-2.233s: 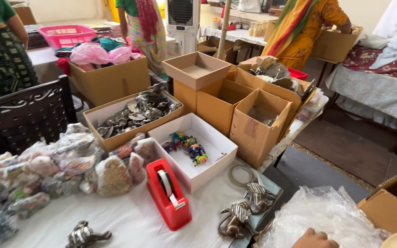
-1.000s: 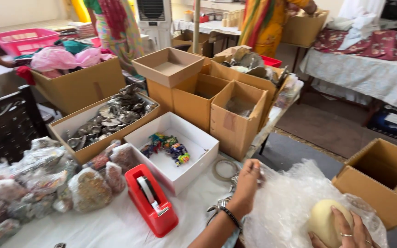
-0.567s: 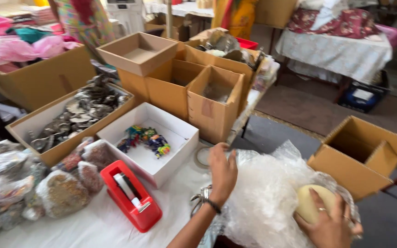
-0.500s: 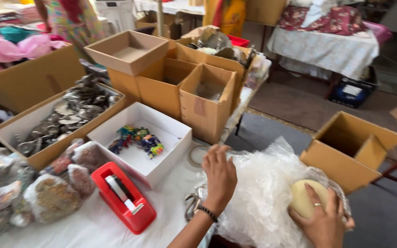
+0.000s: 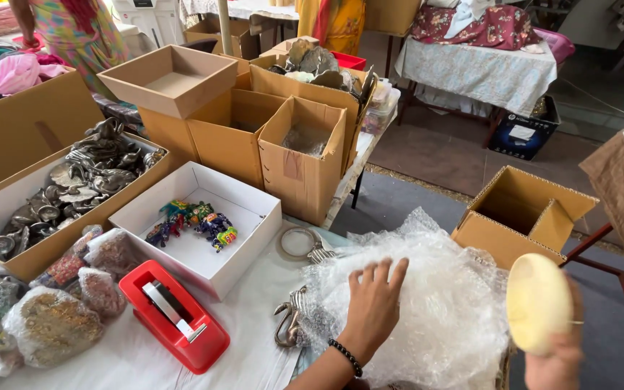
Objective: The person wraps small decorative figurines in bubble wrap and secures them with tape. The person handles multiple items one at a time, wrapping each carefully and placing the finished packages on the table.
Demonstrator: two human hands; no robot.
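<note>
Left hand [image 5: 375, 302] lay flat on the bubble wrap [image 5: 427, 318], fingers spread wide, holding nothing. Right hand [image 5: 554, 361], at the wrap's 3 o'clock, gripped a pale oval [image 5: 539, 303] upright, clear of the table. Red tape dispenser [image 5: 175, 318] sat at the left hand's 9 o'clock, white box [image 5: 254, 209] at 10 o'clock

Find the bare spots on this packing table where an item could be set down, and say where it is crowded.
Bare white table lies between the red tape dispenser and bubble wrap, and below the dispenser. Crowded: filled bags at left, and boxes behind, starting with the white box.
</note>
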